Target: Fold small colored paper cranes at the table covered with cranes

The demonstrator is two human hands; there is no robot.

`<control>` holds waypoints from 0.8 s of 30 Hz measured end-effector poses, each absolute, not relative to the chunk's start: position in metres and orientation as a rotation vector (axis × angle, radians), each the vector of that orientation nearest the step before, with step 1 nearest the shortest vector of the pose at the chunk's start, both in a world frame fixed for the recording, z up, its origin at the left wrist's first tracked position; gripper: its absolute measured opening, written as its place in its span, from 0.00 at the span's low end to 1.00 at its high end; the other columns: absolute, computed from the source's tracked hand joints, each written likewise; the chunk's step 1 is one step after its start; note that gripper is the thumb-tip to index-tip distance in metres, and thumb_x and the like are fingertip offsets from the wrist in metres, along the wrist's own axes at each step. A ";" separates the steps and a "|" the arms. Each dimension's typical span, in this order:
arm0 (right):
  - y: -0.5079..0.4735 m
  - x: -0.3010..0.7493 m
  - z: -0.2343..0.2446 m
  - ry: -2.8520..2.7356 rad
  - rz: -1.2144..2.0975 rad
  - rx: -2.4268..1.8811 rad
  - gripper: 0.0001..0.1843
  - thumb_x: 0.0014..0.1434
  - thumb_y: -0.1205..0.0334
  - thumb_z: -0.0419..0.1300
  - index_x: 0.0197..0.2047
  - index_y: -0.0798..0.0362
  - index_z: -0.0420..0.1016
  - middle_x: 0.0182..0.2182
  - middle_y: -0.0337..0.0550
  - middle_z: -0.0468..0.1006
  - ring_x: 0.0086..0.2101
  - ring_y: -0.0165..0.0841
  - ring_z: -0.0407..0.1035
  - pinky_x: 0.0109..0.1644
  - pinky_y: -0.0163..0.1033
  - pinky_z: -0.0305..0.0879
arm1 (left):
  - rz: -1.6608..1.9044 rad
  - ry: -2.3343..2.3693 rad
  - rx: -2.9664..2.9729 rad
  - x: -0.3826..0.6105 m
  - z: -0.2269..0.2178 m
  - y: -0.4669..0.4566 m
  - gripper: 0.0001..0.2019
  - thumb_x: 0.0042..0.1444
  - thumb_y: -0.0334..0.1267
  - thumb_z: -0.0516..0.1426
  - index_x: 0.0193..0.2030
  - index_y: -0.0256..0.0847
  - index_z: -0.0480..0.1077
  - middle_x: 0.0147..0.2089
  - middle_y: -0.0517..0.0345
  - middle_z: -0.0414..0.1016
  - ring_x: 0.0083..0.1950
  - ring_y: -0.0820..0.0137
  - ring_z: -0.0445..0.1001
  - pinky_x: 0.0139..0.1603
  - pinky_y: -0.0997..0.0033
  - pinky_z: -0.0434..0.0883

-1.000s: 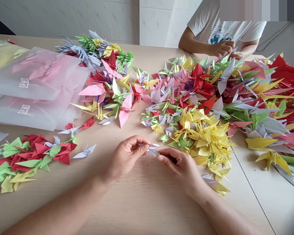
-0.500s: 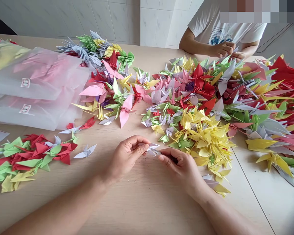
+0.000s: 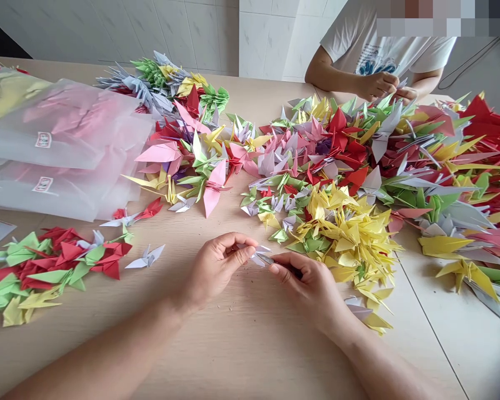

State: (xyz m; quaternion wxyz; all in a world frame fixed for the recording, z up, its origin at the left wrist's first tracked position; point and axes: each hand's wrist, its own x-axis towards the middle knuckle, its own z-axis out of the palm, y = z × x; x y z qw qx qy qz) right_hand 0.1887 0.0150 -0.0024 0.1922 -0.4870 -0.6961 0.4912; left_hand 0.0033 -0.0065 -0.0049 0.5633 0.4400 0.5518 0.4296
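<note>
The left hand [image 3: 216, 269] grips a small pale lilac folded paper [image 3: 261, 251] between thumb and bent index finger. The right hand [image 3: 310, 286] grasps a slim metal tool [image 3: 267, 259] with a dark handle, thumb and index finger closed around it. The tool tip points left and meets the right part of the paper; whether it pinches the paper is too small to tell. The paper is located between the two hands, above the table [image 3: 233, 350].

Pale crumbs [image 3: 231, 306] lie on the table below the hands. A heap of yellow cranes [image 3: 345, 228] is situated just beyond the right hand. To the left of the left hand, one pale crane [image 3: 145, 258] lies apart, beside a low pile of red and green cranes [image 3: 62, 258]. Behind that pile, frosted bags [image 3: 70, 191] with small labels are stacked; pink and yellow contents show through.

A broad bank of mixed-colour cranes [image 3: 333, 141] extends across the far centre and right. A thin seam [image 3: 427, 316] crosses the table at right. At the far right side, a co-worker in a white shirt [image 3: 383, 55] holds both hands [image 3: 379, 86] together over the cranes. A tiled wall [image 3: 191, 33] stands behind.
</note>
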 end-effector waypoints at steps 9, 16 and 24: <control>0.016 0.188 0.000 -1.919 1.402 -1.349 0.14 0.60 0.53 0.54 0.37 0.52 0.76 0.27 0.38 0.75 0.27 0.31 0.64 0.29 0.32 0.57 | 1.007 1.293 1.052 0.002 -0.004 -0.007 0.08 0.55 0.41 0.57 0.38 0.40 0.71 0.33 0.60 0.71 0.37 0.72 0.69 0.39 0.73 0.67; 0.020 0.188 0.002 -1.818 1.561 -1.277 0.14 0.60 0.55 0.55 0.39 0.54 0.77 0.31 0.41 0.77 0.31 0.33 0.67 0.33 0.33 0.60 | 1.014 1.229 0.969 0.004 0.001 -0.007 0.09 0.56 0.40 0.56 0.40 0.39 0.71 0.33 0.58 0.74 0.36 0.70 0.73 0.42 0.69 0.70; 0.021 0.190 0.001 -1.777 1.587 -1.287 0.14 0.60 0.53 0.55 0.38 0.54 0.76 0.29 0.38 0.75 0.29 0.31 0.65 0.31 0.32 0.58 | 1.014 1.154 0.843 0.004 0.001 -0.008 0.10 0.57 0.39 0.55 0.44 0.41 0.69 0.35 0.58 0.73 0.38 0.72 0.72 0.43 0.70 0.68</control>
